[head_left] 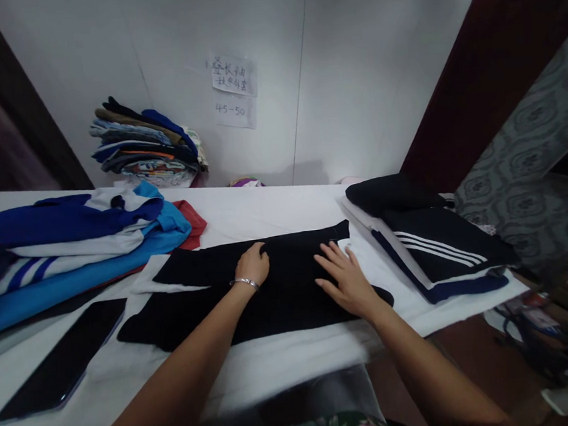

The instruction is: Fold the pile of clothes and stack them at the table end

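A pair of black trousers (291, 286) lies spread on the white-covered table (289, 366), its two legs pointing left and its waist end at the right. My left hand (253, 266), with a silver bracelet at the wrist, rests on the upper leg near the middle; its fingers are curled and pressed together on the cloth, and the fingertips are partly hidden. Flat on the waist end lies my right hand (343, 279), fingers spread apart.
To the left are loosely piled blue, white and red garments (74, 223) and a black phone (62, 361). Folded dark clothes with white stripes (432, 245) lie at the right. A clothes stack (146, 142) stands by the wall, near handwritten paper notes (233, 90).
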Demonstrator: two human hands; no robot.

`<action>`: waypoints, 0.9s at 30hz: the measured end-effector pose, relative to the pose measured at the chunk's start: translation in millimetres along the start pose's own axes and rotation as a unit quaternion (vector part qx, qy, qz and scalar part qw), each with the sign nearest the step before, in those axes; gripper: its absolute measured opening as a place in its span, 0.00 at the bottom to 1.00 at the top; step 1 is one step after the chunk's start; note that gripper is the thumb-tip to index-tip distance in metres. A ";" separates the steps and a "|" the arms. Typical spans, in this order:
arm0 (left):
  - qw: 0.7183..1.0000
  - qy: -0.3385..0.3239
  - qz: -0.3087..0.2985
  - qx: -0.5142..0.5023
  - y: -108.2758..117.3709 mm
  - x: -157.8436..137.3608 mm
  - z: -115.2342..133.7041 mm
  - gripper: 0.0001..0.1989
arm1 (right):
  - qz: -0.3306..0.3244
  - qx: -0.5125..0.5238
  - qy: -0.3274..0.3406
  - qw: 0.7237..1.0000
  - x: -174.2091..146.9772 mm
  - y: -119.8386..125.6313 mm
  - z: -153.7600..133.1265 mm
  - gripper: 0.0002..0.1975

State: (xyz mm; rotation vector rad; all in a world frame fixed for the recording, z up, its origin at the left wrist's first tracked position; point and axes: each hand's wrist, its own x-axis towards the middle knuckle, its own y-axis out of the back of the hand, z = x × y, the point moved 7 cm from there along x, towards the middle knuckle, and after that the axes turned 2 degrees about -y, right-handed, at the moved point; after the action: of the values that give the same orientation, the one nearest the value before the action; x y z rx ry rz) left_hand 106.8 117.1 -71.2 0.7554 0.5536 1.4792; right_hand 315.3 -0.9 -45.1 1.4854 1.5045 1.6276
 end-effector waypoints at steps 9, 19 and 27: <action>0.984 -0.089 0.009 0.154 3.1 -3.4 37.0 0.22 | -0.091 -0.039 -0.101 0.990 -15.8 -49.0 47.1 0.28; 0.928 -0.239 -0.106 0.265 -47.2 -12.3 53.9 0.30 | -0.175 0.006 -0.154 0.972 46.9 -38.6 87.4 0.33; 0.930 -0.245 -0.070 0.265 -54.7 -13.7 41.6 0.31 | -0.192 0.091 -0.264 0.941 85.7 -75.8 175.7 0.33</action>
State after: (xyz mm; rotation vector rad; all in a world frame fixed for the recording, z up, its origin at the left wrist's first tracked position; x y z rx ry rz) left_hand 173.8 102.3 -85.7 1.4283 0.6090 0.9521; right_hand 423.3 165.3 -113.4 1.4510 1.5267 0.7977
